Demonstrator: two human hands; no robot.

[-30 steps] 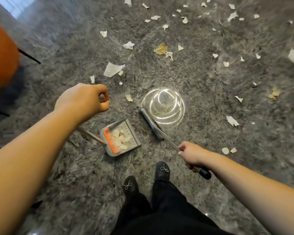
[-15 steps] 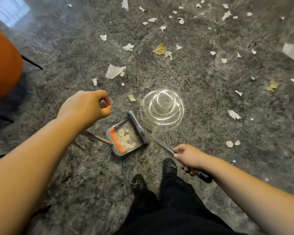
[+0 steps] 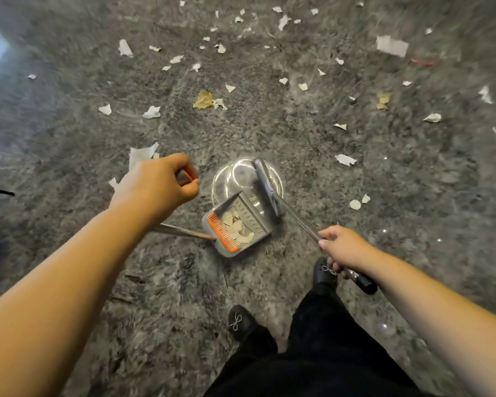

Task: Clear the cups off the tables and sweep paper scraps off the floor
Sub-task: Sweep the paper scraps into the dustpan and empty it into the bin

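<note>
Mid-sweep, left grip [image 3: 158, 183] curled round the dustpan [image 3: 238, 226] handle, right grip [image 3: 341, 247] clasping the broom [image 3: 267, 190] shaft; next, probably drawing nearby paper scraps [image 3: 345, 159] panward.

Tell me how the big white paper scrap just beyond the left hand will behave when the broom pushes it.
The big white scrap looks thin and creased, so it is probably very light and floppy. It would likely slide easily on the polished floor, which shows a glossy light reflection. Being wider than the scraps already in the dustpan, it may crumple or ride over the broom head.
</note>
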